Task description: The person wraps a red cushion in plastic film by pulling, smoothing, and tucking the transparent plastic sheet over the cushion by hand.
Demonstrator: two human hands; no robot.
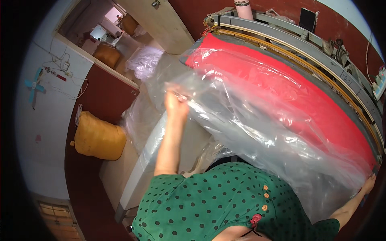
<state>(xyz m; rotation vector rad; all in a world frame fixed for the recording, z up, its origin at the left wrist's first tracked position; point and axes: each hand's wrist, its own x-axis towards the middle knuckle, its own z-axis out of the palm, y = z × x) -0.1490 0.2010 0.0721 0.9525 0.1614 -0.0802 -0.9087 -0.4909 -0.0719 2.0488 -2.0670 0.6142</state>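
Observation:
A wide clear plastic sheet [241, 108] stretches across the machine bed in front of me, wrinkled and shiny. Under it lies a bright red piece of material [273, 74], flat along the far side. My left hand [176, 103] is closed on the near left edge of the sheet and holds it raised, with the fingers slightly blurred. Out at the far right end, my right hand [368, 184] is closed beside the sheet's corner. A small dark thing shows at its fingertips, but I cannot make out what it is.
Behind the red material runs a long grey metal rail [289, 34], bearing a pink bottle [243, 10] and a dark flat device [308, 20]. On the floor at left stand a yellow sack [99, 135] and bunched plastic [144, 62] near the open door [161, 24].

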